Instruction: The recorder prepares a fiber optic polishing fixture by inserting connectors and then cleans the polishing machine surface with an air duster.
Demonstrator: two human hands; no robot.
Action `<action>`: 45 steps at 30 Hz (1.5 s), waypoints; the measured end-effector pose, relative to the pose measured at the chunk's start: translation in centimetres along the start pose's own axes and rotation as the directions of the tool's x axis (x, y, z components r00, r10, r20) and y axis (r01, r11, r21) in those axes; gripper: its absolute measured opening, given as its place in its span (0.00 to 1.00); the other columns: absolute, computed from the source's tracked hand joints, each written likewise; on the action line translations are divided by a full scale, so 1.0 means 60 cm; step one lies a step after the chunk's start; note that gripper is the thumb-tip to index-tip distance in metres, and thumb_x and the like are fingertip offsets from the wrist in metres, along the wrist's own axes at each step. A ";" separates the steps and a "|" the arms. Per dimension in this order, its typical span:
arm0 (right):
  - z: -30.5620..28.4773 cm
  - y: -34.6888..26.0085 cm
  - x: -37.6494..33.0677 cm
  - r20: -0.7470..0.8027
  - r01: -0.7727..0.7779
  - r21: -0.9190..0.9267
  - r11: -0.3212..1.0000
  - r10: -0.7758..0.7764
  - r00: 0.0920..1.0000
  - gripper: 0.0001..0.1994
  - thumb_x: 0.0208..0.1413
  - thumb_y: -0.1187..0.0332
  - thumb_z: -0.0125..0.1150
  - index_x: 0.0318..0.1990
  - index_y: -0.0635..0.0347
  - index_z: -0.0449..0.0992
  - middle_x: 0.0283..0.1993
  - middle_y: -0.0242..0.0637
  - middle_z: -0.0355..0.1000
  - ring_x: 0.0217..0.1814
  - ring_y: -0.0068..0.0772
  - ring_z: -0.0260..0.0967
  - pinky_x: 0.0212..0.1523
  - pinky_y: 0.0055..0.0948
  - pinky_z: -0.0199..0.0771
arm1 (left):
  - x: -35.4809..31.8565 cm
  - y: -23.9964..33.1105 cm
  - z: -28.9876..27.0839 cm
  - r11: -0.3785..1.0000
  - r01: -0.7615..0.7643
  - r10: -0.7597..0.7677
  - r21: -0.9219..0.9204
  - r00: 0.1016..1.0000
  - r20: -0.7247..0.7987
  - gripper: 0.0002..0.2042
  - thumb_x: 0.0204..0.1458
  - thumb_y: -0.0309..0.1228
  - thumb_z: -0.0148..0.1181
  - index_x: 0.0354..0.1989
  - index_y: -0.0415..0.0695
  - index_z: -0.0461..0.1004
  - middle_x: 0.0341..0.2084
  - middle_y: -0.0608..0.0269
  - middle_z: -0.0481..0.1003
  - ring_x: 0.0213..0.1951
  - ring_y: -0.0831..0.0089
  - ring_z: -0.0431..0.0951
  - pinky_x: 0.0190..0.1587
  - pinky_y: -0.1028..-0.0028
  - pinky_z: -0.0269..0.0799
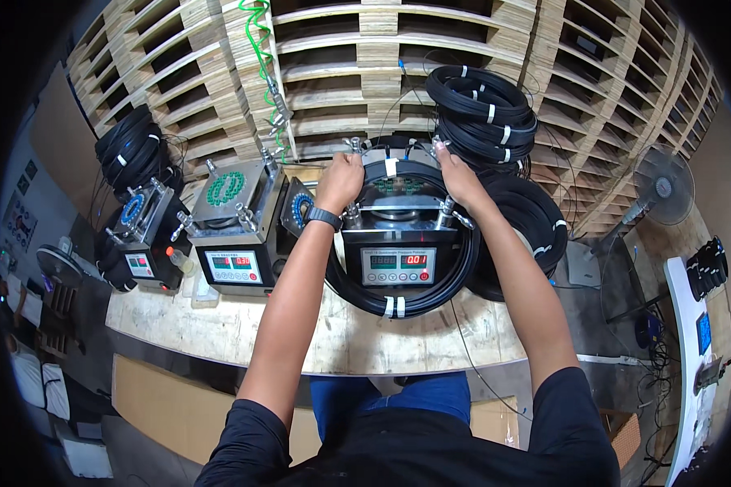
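The left hand (pixel 341 180) and right hand (pixel 460 180) are resting at the rightmost machine's (pixel 402 239) rear corners (either grip's closure I cannot tell), while the black cable coil (pixel 418 305), draping loosely around its front, is risking snagging a clamp post (pixel 446 209)

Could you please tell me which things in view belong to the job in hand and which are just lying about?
Seemingly part of the job:
left hand
right hand
middle machine
black cable coil looped around it

Apparently just lying about:
orange-capped bottle
standing fan at right
wooden pallets behind
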State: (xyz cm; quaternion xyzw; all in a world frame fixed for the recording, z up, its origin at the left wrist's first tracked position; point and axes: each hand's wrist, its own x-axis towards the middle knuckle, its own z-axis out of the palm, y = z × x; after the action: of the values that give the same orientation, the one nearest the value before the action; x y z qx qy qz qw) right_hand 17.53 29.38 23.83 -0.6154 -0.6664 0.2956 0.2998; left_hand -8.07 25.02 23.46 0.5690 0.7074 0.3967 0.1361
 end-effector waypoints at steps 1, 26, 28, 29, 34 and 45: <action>0.000 0.018 0.014 -0.006 0.056 0.059 0.997 -0.056 0.998 0.45 0.66 0.30 0.31 0.59 0.69 0.73 0.61 0.66 0.70 0.69 0.64 0.64 0.69 0.45 0.60 | -0.001 0.010 0.003 1.000 0.002 -0.002 -0.001 1.000 -0.023 0.27 0.62 0.47 0.42 0.49 0.31 0.74 0.46 0.29 0.77 0.52 0.33 0.75 0.57 0.47 0.69; 0.015 -0.001 -0.007 -0.123 0.145 0.169 0.975 -0.125 0.985 0.48 0.63 0.26 0.35 0.69 0.67 0.64 0.66 0.61 0.67 0.72 0.57 0.62 0.72 0.41 0.56 | -0.018 0.026 -0.018 0.999 0.047 -0.046 0.029 0.999 -0.008 0.41 0.63 0.66 0.39 0.61 0.35 0.71 0.47 0.26 0.76 0.55 0.36 0.75 0.59 0.50 0.69; 0.016 -0.003 -0.012 -0.242 0.168 0.150 0.974 -0.129 0.962 0.47 0.64 0.28 0.38 0.74 0.64 0.57 0.68 0.59 0.65 0.74 0.56 0.60 0.72 0.41 0.56 | -0.017 0.016 -0.013 0.992 -0.050 0.034 -0.115 0.991 -0.132 0.43 0.63 0.65 0.41 0.68 0.33 0.63 0.48 0.25 0.76 0.56 0.33 0.74 0.59 0.49 0.68; 0.017 -0.002 -0.012 -0.260 0.179 0.145 0.973 -0.137 0.956 0.47 0.64 0.30 0.39 0.75 0.64 0.54 0.69 0.58 0.64 0.74 0.57 0.58 0.72 0.42 0.56 | -0.007 0.007 -0.015 0.992 -0.022 0.011 -0.126 0.996 -0.092 0.45 0.63 0.65 0.43 0.72 0.33 0.56 0.54 0.30 0.74 0.53 0.42 0.79 0.57 0.56 0.71; 0.007 -0.005 -0.013 -0.207 0.111 0.095 0.989 -0.089 0.974 0.50 0.61 0.27 0.39 0.75 0.65 0.54 0.68 0.64 0.64 0.74 0.61 0.59 0.73 0.43 0.56 | 0.013 -0.022 -0.022 0.674 0.217 -0.127 -0.706 0.976 0.179 0.42 0.62 0.66 0.46 0.75 0.45 0.55 0.46 0.50 0.78 0.43 0.73 0.77 0.48 0.71 0.73; 0.005 0.020 0.016 -0.031 0.025 0.237 0.971 -0.018 0.999 0.50 0.61 0.27 0.44 0.72 0.70 0.58 0.67 0.62 0.67 0.72 0.54 0.62 0.72 0.39 0.56 | -0.005 0.004 0.000 0.975 0.041 -0.078 -0.218 0.983 -0.167 0.45 0.63 0.65 0.43 0.70 0.31 0.58 0.61 0.25 0.67 0.65 0.38 0.67 0.67 0.55 0.61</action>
State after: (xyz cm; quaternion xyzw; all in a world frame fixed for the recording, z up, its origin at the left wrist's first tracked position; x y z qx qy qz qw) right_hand 17.99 30.42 22.76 -0.5720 -0.6284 0.3611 0.3841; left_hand -7.79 24.79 23.55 0.4926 0.6866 0.5144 0.1461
